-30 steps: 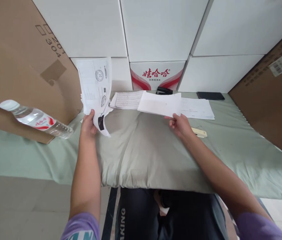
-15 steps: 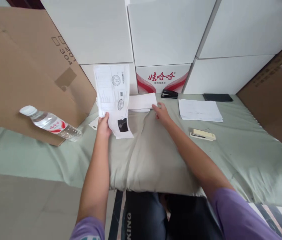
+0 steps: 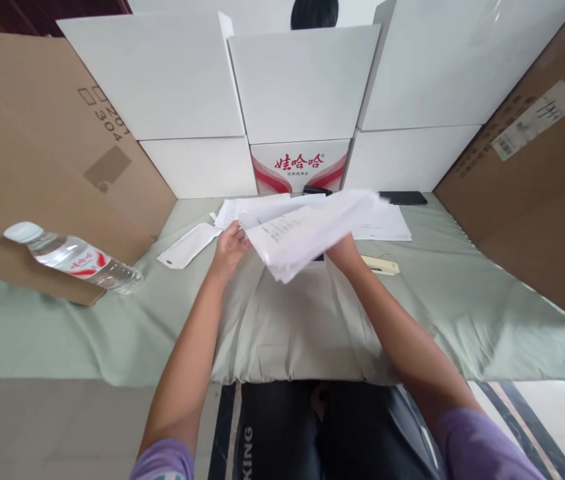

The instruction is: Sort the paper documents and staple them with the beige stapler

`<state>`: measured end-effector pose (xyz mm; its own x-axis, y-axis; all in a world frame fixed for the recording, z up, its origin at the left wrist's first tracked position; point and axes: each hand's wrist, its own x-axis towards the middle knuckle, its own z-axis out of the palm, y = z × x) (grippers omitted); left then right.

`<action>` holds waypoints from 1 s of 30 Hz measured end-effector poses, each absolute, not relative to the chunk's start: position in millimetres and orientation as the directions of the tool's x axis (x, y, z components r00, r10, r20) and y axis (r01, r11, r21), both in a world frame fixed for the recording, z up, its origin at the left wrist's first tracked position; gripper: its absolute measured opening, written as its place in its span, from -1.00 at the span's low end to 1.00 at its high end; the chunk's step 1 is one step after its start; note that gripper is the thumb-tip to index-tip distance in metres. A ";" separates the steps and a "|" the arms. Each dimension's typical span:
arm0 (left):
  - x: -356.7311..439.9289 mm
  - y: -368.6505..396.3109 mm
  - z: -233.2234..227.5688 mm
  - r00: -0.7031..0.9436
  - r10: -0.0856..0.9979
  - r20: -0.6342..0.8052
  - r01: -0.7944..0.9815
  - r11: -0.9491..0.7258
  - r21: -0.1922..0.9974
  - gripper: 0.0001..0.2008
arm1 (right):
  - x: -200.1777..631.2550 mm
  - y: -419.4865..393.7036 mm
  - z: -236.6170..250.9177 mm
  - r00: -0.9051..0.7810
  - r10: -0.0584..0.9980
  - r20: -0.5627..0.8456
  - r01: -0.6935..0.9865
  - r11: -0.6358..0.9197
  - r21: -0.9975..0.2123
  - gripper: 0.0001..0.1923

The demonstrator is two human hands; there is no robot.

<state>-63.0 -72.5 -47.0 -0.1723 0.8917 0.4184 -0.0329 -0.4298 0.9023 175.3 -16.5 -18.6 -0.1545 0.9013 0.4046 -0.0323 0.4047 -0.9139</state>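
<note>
My left hand [image 3: 232, 250] is closed at the left end of some white sheets of paper [image 3: 261, 208], its fingertips at their edge. My right hand [image 3: 343, 253] grips a folded-over sheaf of printed papers [image 3: 307, 233], which hangs slanted between my hands and is blurred at its far end. The sheaf hides most of the right fingers. A flat white packet [image 3: 188, 248] lies left of my left hand. A cream stapler [image 3: 381, 265] sits just right of my right wrist, and a paper stack [image 3: 385, 225] lies behind it.
Behind stand white cartons [image 3: 302, 87], with a black stapler [image 3: 317, 191] and a dark phone [image 3: 402, 198] before them. Brown cardboard [image 3: 37, 147] walls the left side, and a brown box [image 3: 527, 173] the right. A water bottle [image 3: 79, 259] leans at left on the green cloth [image 3: 292, 333].
My right hand has lifted a sheaf of papers and brought it in front of the sheets by my left hand. The left-hand papers have tipped down from upright. The view has tilted up slightly.
</note>
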 end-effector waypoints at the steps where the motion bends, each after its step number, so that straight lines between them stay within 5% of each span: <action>1: -61.5 -72.5 -35.7 -0.148 0.879 0.454 0.020 -0.456 0.890 -0.47 | 181.1 -16.2 -19.9 -0.168 0.906 0.388 -0.013 0.391 -0.920 -0.77; 6: -40.7 -62.5 -1.6 -0.074 0.903 0.424 0.266 -0.391 0.881 -0.75 | 197.7 -27.0 -23.8 -0.290 0.854 0.432 -0.087 0.426 -0.900 -0.79; 12: -16.6 -18.7 -14.1 -0.282 0.879 0.384 0.041 -0.389 0.920 -0.61 | 200.5 -14.1 -0.9 -0.217 0.875 0.432 -0.130 0.413 -0.902 -0.59; 18: -21.9 16.3 -19.9 -0.389 0.796 0.464 -0.124 -0.544 0.830 -0.37 | 218.5 3.6 3.0 -0.562 0.813 0.153 -0.132 0.095 -0.987 -0.50; 22: -31.2 27.7 -36.4 -0.442 0.779 0.445 -0.188 -0.565 0.803 -0.38 | 228.0 13.7 -5.9 -0.697 0.715 0.043 0.014 0.074 -0.997 -0.62; 26: -41.1 25.9 -46.5 -0.430 0.827 0.362 -0.278 -0.503 0.818 -0.41 | 229.4 33.4 -11.9 -0.558 0.822 0.112 0.217 0.275 -0.937 -0.83; 30: -43.0 14.0 -46.3 -0.289 0.899 0.329 -0.391 -0.425 0.816 -0.50 | 229.5 47.2 -19.3 -0.331 0.903 0.272 0.196 0.348 -0.917 -0.74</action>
<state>-43.0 14.0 -46.3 -0.2892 0.8989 0.3293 -0.3910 -0.4249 0.8165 229.5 47.2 -19.3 -0.3314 0.9033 0.2724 0.1961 0.3483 -0.9166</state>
